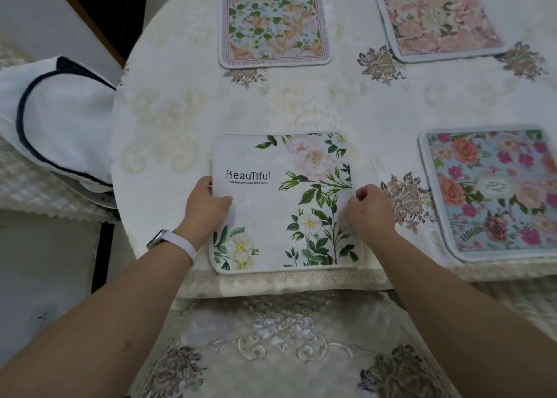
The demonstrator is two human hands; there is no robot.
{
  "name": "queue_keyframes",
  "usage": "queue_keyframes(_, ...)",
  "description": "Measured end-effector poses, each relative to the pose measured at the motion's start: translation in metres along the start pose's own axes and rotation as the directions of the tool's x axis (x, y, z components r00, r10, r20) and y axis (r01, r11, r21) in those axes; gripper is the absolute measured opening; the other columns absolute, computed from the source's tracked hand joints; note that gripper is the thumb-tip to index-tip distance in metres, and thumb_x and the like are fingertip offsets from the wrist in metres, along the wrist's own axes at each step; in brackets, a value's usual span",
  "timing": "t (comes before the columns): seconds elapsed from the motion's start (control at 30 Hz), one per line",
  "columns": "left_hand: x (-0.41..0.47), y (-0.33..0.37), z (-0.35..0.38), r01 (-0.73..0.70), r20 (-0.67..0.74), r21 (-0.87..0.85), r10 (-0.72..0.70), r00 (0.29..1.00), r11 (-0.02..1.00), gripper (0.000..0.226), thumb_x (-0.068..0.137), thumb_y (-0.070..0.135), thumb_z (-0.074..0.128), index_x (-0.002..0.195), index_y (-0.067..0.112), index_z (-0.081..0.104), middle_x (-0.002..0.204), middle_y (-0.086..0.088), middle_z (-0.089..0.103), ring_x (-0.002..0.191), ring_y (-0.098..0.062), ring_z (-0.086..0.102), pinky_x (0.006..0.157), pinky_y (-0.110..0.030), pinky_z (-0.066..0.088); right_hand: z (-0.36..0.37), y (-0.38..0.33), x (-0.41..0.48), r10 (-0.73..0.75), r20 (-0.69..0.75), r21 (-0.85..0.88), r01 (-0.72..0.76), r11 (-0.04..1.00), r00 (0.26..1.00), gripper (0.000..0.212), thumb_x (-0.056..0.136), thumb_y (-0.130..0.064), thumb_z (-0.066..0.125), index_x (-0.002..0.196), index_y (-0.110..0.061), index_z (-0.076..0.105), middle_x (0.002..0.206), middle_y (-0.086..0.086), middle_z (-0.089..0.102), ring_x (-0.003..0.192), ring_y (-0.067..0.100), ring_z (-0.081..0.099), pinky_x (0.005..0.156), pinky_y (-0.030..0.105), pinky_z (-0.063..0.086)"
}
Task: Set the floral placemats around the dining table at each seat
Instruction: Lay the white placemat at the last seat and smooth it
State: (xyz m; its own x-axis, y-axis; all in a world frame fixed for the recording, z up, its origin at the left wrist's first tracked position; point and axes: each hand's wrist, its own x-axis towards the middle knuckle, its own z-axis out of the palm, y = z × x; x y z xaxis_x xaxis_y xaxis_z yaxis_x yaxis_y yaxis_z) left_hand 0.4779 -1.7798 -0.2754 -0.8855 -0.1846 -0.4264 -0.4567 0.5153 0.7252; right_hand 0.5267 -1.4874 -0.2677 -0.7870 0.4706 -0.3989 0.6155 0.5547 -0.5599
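Observation:
A white placemat [280, 216] printed with "Beautiful" and green-leafed white flowers lies flat at the near edge of the dining table [331, 105]. My left hand [206, 204] grips its left edge, thumb on top. My right hand [369, 209] pinches its right edge. Three other floral placemats lie on the table: an orange-and-green one [274, 25] at the far side, a pink one [440, 17] at the far right, and a blue one with pink and orange roses [494, 192] at the near right.
A cream embroidered tablecloth covers the table. A chair seat with an embroidered cover [280, 346] stands right below the near edge. A white chair cover with dark piping [57, 120] is at the left.

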Motion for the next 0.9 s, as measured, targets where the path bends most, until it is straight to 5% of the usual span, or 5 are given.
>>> queue_keyframes(0.23,-0.009,-0.011,-0.002,-0.033,-0.030,0.043,0.034,0.999,0.999,0.062,0.083,0.008,0.064,0.139,0.019,0.039,0.096,0.009,0.053,0.089,-0.019,0.058,0.079,-0.034,0.048,0.000,0.001,0.004,-0.001,0.019,-0.030,0.001,1.000,1.000,0.015,0.094,-0.009,0.049,0.107,-0.008,0.056,0.093,0.006,0.058,0.079,0.023,0.053,0.067,0.030,0.039)
queue_keyframes(0.43,-0.022,-0.027,-0.009,-0.121,0.050,0.256,0.112,0.992,0.959,0.068,0.076,0.022,0.071,0.138,0.013,0.046,0.132,-0.011,0.047,0.114,-0.023,0.054,0.103,-0.038,0.044,0.002,0.008,0.003,-0.072,0.009,-0.091,0.073,0.993,0.997,0.016,0.089,-0.012,0.050,0.103,-0.008,0.058,0.097,0.009,0.062,0.076,0.020,0.052,0.061,0.029,0.039)
queue_keyframes(0.63,-0.063,-0.055,-0.012,-0.341,0.288,0.388,0.239,0.927,0.856,0.095,0.072,0.050,0.078,0.150,0.024,0.029,0.161,0.000,0.009,0.146,-0.019,0.017,0.116,-0.039,0.028,0.000,0.019,-0.029,-0.282,0.234,-0.402,0.357,0.843,0.930,0.072,0.082,-0.048,0.068,0.141,-0.021,0.037,0.147,0.017,0.034,0.130,0.032,0.039,0.104,0.046,0.039)
queue_keyframes(0.77,-0.076,-0.072,-0.017,-0.447,0.355,0.447,0.305,0.884,0.775,0.102,0.065,0.055,0.082,0.149,0.029,0.031,0.163,-0.001,0.005,0.145,-0.023,0.025,0.112,-0.035,0.033,0.000,0.034,-0.046,-0.262,0.408,-0.478,0.449,0.754,0.875,0.099,0.074,-0.067,0.067,0.152,-0.029,0.019,0.164,0.011,-0.001,0.149,0.030,0.008,0.119,0.048,0.020)
queue_keyframes(0.9,-0.079,-0.078,-0.019,-0.462,0.349,0.409,0.332,0.876,0.787,0.093,0.069,0.049,0.081,0.148,0.028,0.036,0.162,0.002,0.008,0.144,-0.020,0.028,0.110,-0.033,0.036,-0.001,0.041,-0.054,-0.274,0.454,-0.479,0.491,0.727,0.848,0.102,0.075,-0.067,0.067,0.155,-0.026,0.017,0.164,0.012,-0.007,0.151,0.028,-0.002,0.121,0.045,0.010)
